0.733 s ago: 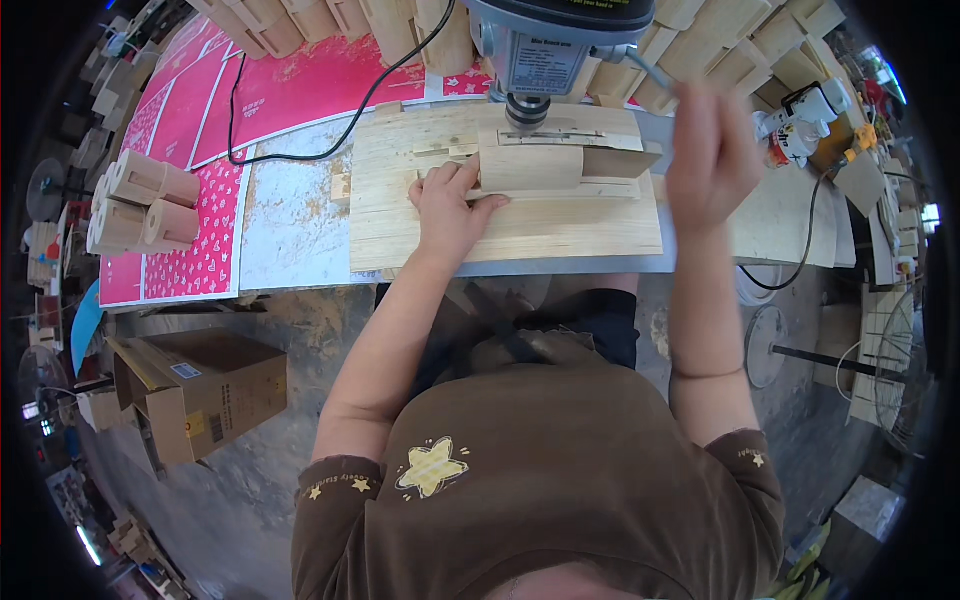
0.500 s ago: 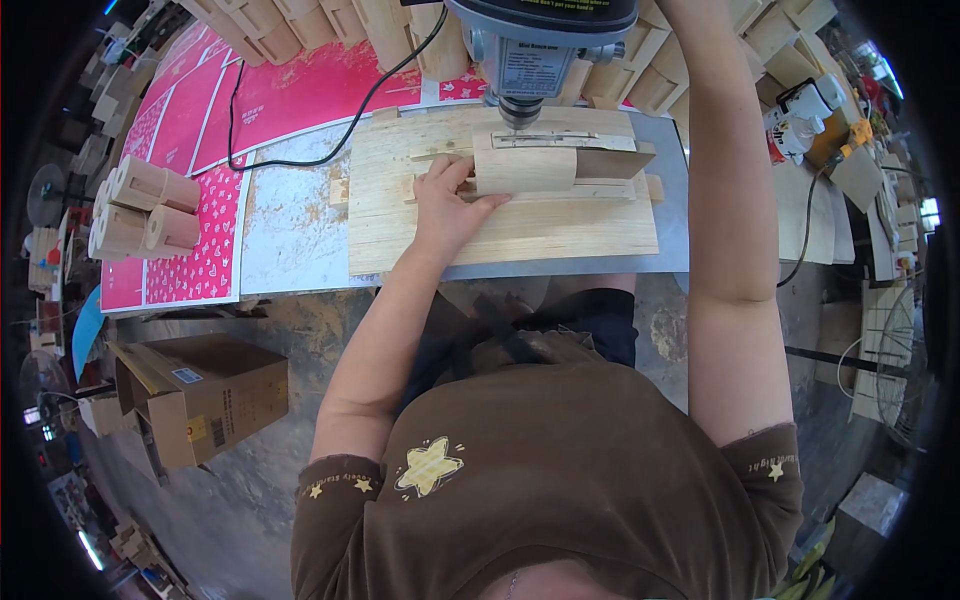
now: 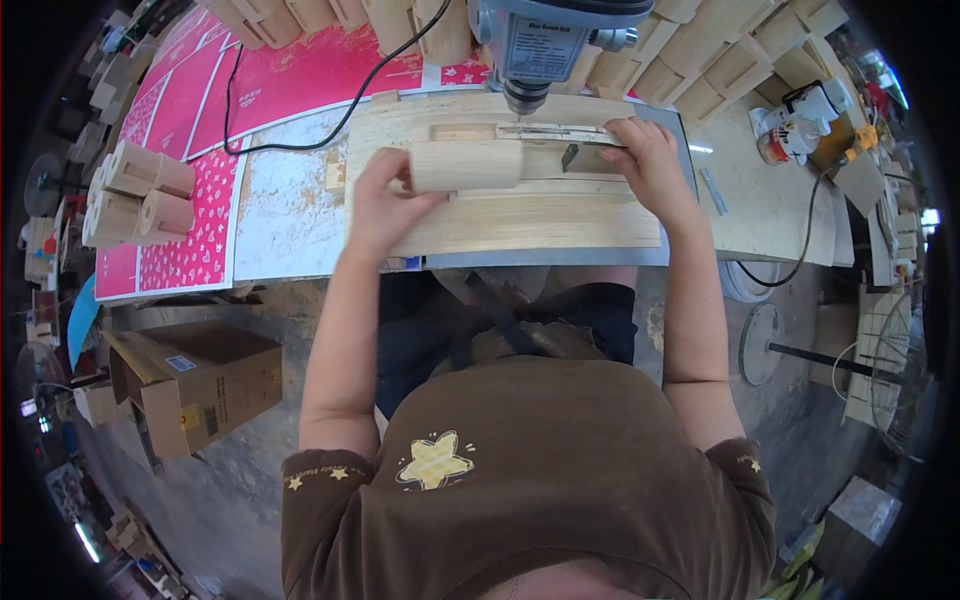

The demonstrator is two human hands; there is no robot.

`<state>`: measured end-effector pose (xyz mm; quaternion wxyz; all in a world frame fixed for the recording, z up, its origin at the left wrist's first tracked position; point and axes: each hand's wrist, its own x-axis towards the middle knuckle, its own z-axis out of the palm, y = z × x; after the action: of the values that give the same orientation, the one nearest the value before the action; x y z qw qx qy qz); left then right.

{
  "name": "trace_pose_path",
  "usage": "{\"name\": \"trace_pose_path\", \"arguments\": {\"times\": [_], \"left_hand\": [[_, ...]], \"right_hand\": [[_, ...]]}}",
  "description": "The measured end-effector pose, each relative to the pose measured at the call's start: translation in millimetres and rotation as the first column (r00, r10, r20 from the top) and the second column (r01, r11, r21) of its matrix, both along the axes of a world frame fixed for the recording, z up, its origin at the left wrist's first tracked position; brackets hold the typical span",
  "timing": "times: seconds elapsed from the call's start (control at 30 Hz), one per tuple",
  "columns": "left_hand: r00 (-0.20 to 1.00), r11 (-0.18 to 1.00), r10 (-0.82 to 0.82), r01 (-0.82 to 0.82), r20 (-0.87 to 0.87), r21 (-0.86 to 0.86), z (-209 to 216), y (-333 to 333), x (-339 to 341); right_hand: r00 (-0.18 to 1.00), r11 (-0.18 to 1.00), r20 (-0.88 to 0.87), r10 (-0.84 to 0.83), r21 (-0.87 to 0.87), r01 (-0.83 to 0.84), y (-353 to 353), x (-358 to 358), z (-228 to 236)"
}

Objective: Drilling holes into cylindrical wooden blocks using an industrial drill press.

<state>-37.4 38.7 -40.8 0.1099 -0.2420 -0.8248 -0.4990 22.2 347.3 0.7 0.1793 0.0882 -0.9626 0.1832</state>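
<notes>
A pale wooden cylinder (image 3: 466, 166) lies lengthwise on a wooden jig board (image 3: 560, 236). My left hand (image 3: 384, 203) grips its left end, thumb at the near side and fingers behind. At the jig's right end, my right hand (image 3: 652, 168) curls its fingers and thumb over the end of a narrow slotted strip (image 3: 552, 133). A small dark upright plate (image 3: 569, 158) stands between the cylinder and my right hand. Above the strip hangs the chuck (image 3: 525, 96) of a grey bench drill (image 3: 540, 50). The cylinder's far side is hidden.
Several cut wooden cylinders (image 3: 140, 190) are stacked at the left, with more wooden pieces (image 3: 725, 75) along the back. A black cable (image 3: 335, 135) crosses the pink sheet (image 3: 310, 80). A white container (image 3: 785, 140) stands at right; a cardboard box (image 3: 200, 385) sits on the floor.
My left hand and the cylinder have shifted left, away from beneath the chuck. My right hand has come down from the upper right onto the strip's end.
</notes>
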Motion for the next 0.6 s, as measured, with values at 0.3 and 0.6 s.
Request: {"name": "trace_pose_path", "arguments": {"times": [0.3, 0.6], "left_hand": [[0.712, 0.910, -0.022, -0.276, 0.702, 0.309, 44, -54, 6], [0.568, 0.924, -0.134, -0.225, 0.812, 0.310, 34, -3, 11]], "right_hand": [[0.999, 0.997, -0.005, 0.052, -0.050, -0.052, -16, 10, -2], [0.997, 0.996, -0.041, 0.061, -0.067, -0.064, -27, 16, -2]]}}
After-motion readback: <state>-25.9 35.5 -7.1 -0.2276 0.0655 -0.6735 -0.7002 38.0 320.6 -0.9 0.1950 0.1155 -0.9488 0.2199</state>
